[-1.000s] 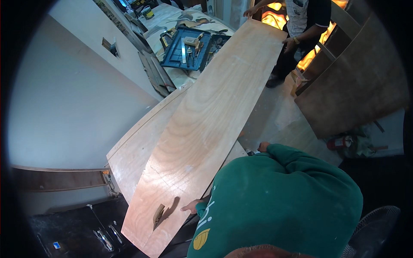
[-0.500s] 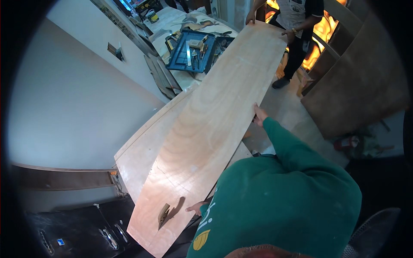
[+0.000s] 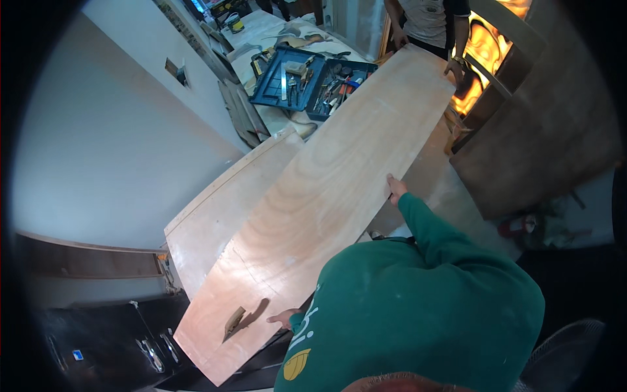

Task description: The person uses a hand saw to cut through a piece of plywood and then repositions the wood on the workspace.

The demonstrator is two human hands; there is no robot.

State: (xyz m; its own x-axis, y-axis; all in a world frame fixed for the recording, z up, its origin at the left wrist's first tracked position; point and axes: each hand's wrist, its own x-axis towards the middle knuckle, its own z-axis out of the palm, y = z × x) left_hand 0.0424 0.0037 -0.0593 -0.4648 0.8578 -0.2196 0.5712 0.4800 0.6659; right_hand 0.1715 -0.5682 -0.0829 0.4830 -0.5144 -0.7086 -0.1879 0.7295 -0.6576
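A long, pale plywood board (image 3: 326, 170) runs diagonally from the lower left to the far upper right. My right hand (image 3: 396, 189) grips its right edge near the middle, thumb on top and fingers underneath. Closer to the near end, my left hand (image 3: 285, 319) holds the same edge, its thumb lying on the face. On the board's near part rests a small brown wedge-shaped piece (image 3: 233, 323), casting a shadow; its kind is unclear. At the far end, another person's two hands (image 3: 455, 68) hold the board's corners.
Beneath and left of the board lies another wooden panel (image 3: 228, 202). An open blue toolbox (image 3: 284, 81) full of hand tools sits on a covered table (image 3: 261, 29). A white wall (image 3: 117, 150) rises at left. A dark brown panel (image 3: 542, 130) leans at right, by a glowing patterned panel (image 3: 486, 49).
The board's far end has swung right and its near end has shifted left, uncovering more of the toolbox. My hands and the other person have moved along with it.
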